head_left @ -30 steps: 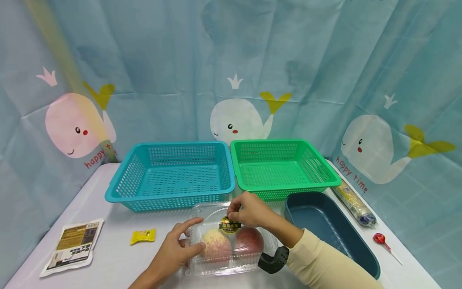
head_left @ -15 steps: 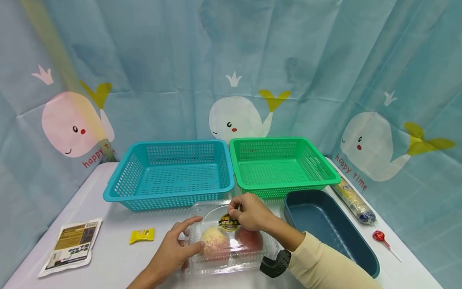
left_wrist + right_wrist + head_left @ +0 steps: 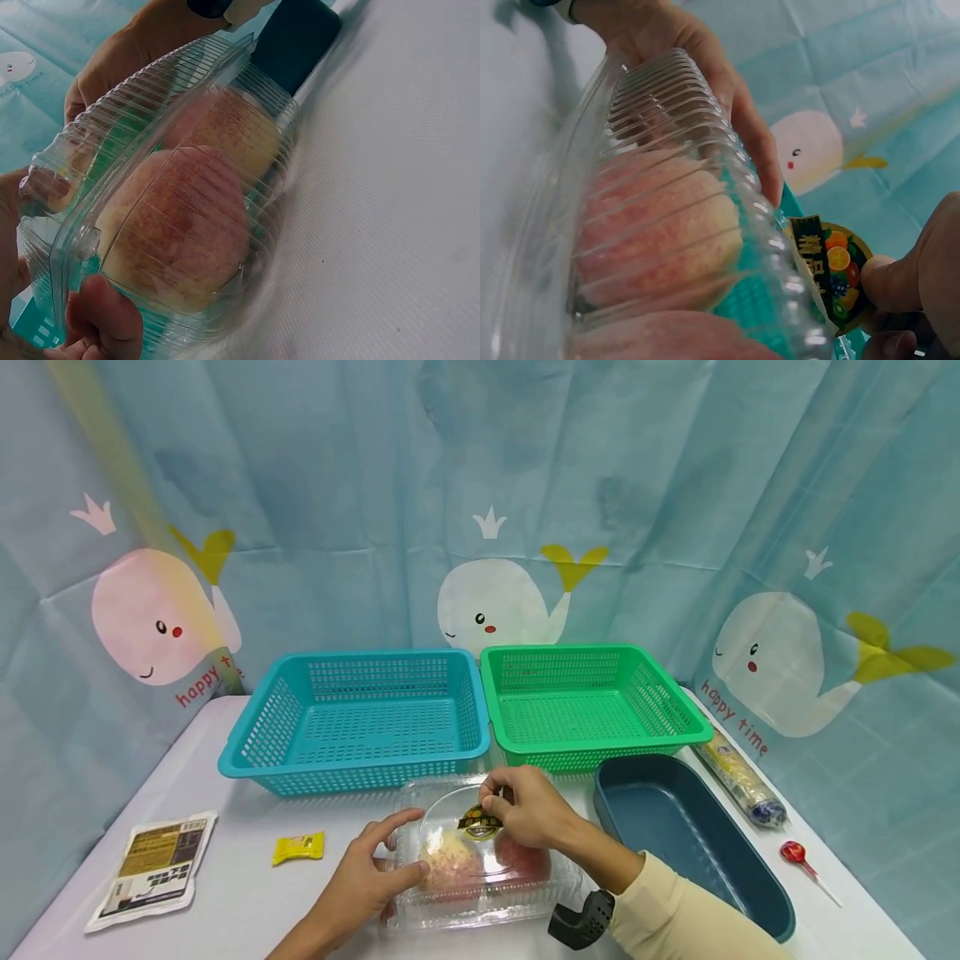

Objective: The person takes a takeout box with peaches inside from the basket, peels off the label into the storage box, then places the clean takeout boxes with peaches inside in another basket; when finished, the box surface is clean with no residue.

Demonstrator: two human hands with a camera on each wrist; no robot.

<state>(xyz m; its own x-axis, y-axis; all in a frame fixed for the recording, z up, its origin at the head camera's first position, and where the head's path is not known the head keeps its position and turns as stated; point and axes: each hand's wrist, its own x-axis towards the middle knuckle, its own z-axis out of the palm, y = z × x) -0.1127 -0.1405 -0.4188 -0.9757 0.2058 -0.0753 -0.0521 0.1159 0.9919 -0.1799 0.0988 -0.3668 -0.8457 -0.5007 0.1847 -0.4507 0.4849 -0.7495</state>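
Observation:
A clear plastic clamshell box (image 3: 483, 881) holding two reddish-yellow apples (image 3: 450, 864) lies on the white table near the front edge. My left hand (image 3: 367, 877) grips the box's left side, thumb under the rim and fingers over the lid (image 3: 172, 187). My right hand (image 3: 525, 806) pinches the round black-and-yellow fruit sticker (image 3: 480, 820) at the lid's far edge; the sticker (image 3: 832, 274) is partly peeled and curls up between thumb and finger. The lid (image 3: 675, 187) is down over the apples.
A blue basket (image 3: 360, 722) and a green basket (image 3: 588, 706) stand side by side behind the box. A dark blue tub (image 3: 690, 839) lies to the right, with a wrapped roll (image 3: 738, 777) and a red lollipop (image 3: 798, 858) beyond. A yellow candy (image 3: 297, 847) and a sachet (image 3: 153, 870) lie to the left.
My right hand has pulled the sticker up from the lid, so it now curls off the plastic. The left hand keeps holding the box's left side.

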